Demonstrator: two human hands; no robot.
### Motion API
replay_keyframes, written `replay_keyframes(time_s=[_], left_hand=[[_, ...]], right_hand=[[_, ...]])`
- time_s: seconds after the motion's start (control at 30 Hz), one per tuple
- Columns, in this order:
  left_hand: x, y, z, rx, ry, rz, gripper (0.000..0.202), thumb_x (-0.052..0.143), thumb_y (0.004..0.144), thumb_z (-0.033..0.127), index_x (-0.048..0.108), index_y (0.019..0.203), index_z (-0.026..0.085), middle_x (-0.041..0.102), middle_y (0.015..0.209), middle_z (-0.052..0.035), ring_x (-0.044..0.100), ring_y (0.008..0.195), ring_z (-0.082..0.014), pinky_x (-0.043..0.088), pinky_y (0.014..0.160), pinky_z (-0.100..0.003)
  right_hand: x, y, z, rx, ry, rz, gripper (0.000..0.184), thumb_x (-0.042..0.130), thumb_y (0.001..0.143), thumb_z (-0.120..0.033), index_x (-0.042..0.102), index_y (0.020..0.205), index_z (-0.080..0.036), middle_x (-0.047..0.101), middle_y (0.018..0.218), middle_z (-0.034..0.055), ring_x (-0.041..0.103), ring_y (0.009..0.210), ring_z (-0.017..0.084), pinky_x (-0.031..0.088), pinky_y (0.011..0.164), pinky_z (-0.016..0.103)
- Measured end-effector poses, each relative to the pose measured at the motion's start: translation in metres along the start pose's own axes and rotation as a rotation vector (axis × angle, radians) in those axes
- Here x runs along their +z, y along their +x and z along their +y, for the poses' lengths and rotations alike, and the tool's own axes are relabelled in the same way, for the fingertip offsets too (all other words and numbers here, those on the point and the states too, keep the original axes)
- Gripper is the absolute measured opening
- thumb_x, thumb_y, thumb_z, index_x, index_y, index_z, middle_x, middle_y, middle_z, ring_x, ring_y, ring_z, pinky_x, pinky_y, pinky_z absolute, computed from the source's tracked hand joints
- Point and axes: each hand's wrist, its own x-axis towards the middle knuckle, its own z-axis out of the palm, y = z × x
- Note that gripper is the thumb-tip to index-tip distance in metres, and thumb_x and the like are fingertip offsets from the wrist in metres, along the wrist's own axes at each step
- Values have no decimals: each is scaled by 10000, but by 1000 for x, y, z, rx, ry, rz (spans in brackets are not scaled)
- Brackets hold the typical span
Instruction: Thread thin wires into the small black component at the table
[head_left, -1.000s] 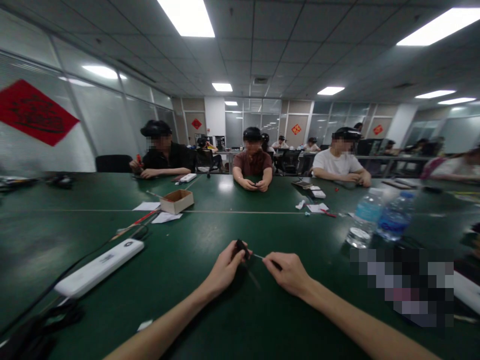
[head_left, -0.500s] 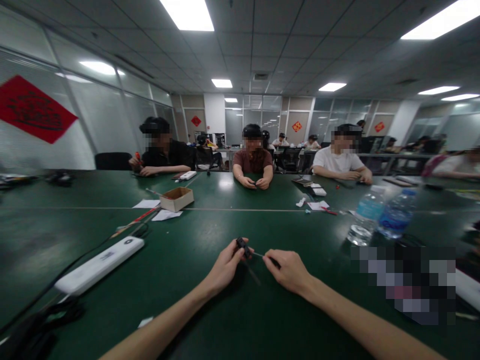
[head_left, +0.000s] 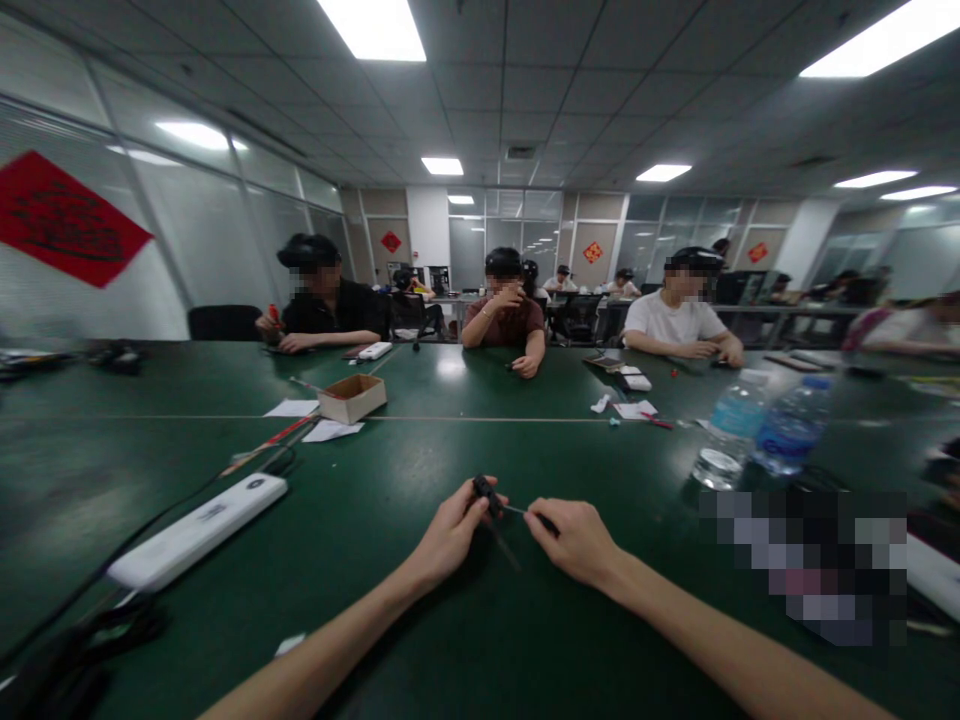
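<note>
My left hand [head_left: 448, 535] is closed on a small black part [head_left: 485, 492], pinched between thumb and fingertips just above the green table [head_left: 420, 460]. My right hand [head_left: 576, 540] is closed on a thin dark tool [head_left: 529, 514] whose slim metal tip points left into the black part. The two hands sit close together at the table's near middle. What the part is I cannot make out.
A white power strip [head_left: 196, 531] with a black cable lies to the left, a small cardboard box [head_left: 352, 397] and papers beyond it. Two water bottles [head_left: 757, 430] stand at the right. Three people sit across the table. A dark bundle lies at bottom left.
My hands have stayed almost still with the part and tool. The person opposite in the middle has raised one hand to the face.
</note>
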Motion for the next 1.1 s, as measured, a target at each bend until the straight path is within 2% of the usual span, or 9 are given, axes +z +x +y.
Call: replay_keyframes(time_s=[0.1,0.3,0.7,1.1], left_hand=[[1,0,1,-7,-1,-5,372,440,935,378,485,1246,178,620,1143,-112,598,1003,-225,459,913,-373],[4,-2,10,-51,-74,-36,460,460,928,340,338,1358,229,583,1201,-127,642,891,-195,489,874,-386],[7,-1,8,-30,-68,1,201,538,842,214,491,1035,186,606,1158,-110,664,890,-203,513,844,-378],[7,-2,12,-47,-69,24,211,541,825,225,518,1026,167,622,1134,-111,665,892,-210,515,862,-387]], right_hand=[[0,0,0,2,-1,1,247,394,979,-317,597,890,-208,618,754,7,559,663,135,357,641,245],[1,1,1,1,-16,-1,248,402,978,-311,607,887,-206,627,758,13,567,666,137,371,649,244],[1,-1,2,-28,-57,-12,268,409,974,-332,628,888,-203,622,756,16,567,673,135,370,657,241],[1,-1,1,-47,-57,-20,270,405,975,-323,634,893,-206,626,753,16,567,665,135,367,639,249]])
